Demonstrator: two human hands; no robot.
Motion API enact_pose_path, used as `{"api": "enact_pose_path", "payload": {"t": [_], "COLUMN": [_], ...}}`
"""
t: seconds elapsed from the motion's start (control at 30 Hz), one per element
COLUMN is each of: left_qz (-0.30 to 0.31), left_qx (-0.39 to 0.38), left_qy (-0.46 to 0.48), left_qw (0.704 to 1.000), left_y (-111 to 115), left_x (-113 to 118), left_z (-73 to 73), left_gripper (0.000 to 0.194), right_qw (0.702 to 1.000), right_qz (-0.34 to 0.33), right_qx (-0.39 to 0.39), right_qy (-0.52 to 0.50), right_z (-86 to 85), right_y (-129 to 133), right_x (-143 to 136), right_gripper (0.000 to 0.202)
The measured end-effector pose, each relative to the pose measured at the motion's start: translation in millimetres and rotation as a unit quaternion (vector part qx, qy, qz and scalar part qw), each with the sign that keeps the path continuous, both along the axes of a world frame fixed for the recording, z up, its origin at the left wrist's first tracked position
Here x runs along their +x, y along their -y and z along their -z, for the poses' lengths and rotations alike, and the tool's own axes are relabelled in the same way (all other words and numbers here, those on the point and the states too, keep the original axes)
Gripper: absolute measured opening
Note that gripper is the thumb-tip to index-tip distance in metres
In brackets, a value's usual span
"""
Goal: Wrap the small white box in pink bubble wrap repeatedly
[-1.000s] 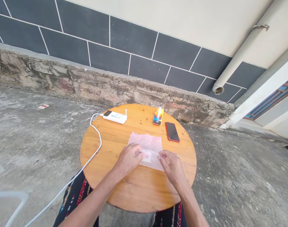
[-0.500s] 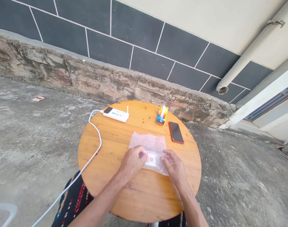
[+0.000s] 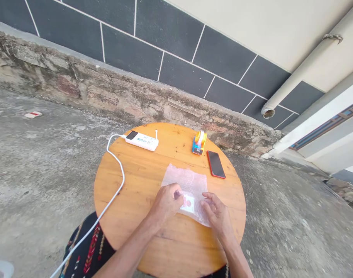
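Hands sit apart: the left hand (image 3: pixel 165 200) curls by a white-and-pink item (image 3: pixel 189 203), its grip unclear; the item lies between them at the bubble wrap (image 3: pixel 189 181); the right hand (image 3: pixel 219 216) bends, fingers parted. Farther back: white corded device (image 3: pixel 143 141), tape dispenser (image 3: pixel 199 143), phone (image 3: pixel 216 165).

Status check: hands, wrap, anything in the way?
Left hand at the card, grip unclear. Right hand at right edge of wrap. Card within wrap's outline. Phone, tape off the wrap.

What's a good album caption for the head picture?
Left hand and right hand at pink bubble wrap on a round wooden table, outdoors.
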State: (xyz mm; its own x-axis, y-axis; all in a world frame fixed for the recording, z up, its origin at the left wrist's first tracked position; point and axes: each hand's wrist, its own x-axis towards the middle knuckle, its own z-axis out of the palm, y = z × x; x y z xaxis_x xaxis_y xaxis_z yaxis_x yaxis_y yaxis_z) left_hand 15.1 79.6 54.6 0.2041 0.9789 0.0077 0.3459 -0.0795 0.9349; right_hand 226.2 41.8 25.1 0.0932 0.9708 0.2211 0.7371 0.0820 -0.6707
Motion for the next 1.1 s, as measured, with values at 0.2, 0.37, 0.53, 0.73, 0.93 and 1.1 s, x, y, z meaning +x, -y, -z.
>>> {"api": "enact_pose_path", "payload": {"t": [0.2,0.37,0.53,0.73,0.93,1.1], "left_qz": [-0.001,-0.013,-0.023,-0.034,-0.034,-0.026], "left_qx": [-0.018,-0.009,0.002,0.025,0.04,0.06], "left_qy": [-0.015,-0.03,-0.027,-0.026,-0.043,-0.106], "left_qw": [1.0,0.999,0.999,0.999,0.998,0.992], "left_y": [1.0,4.2,8.0,8.6,8.4,13.0], "left_x": [0.9,2.2,3.9,5.8,3.9,-8.6], "left_z": [2.3,1.2,0.8,11.6,9.9,11.8], "left_gripper": [0.014,0.014,0.014,0.01,0.012,0.016], "right_qw": [0.999,0.99,0.955,0.948,0.935,0.932], "right_qz": [0.004,0.007,-0.005,-0.136,-0.161,-0.182], "right_qx": [0.01,0.058,0.194,0.173,0.164,0.134], "right_qy": [0.044,0.13,0.226,0.23,0.272,0.283], "right_z": [-9.2,-16.8,-35.4,-32.1,-24.7,-28.8], "right_y": [-2.6,0.6,24.7,30.4,21.2,18.4], "right_x": [-9.3,-10.2,-28.5,-60.7,-51.1,-46.8], "right_gripper": [0.029,0.026,0.021,0.03,0.029,0.027]}}
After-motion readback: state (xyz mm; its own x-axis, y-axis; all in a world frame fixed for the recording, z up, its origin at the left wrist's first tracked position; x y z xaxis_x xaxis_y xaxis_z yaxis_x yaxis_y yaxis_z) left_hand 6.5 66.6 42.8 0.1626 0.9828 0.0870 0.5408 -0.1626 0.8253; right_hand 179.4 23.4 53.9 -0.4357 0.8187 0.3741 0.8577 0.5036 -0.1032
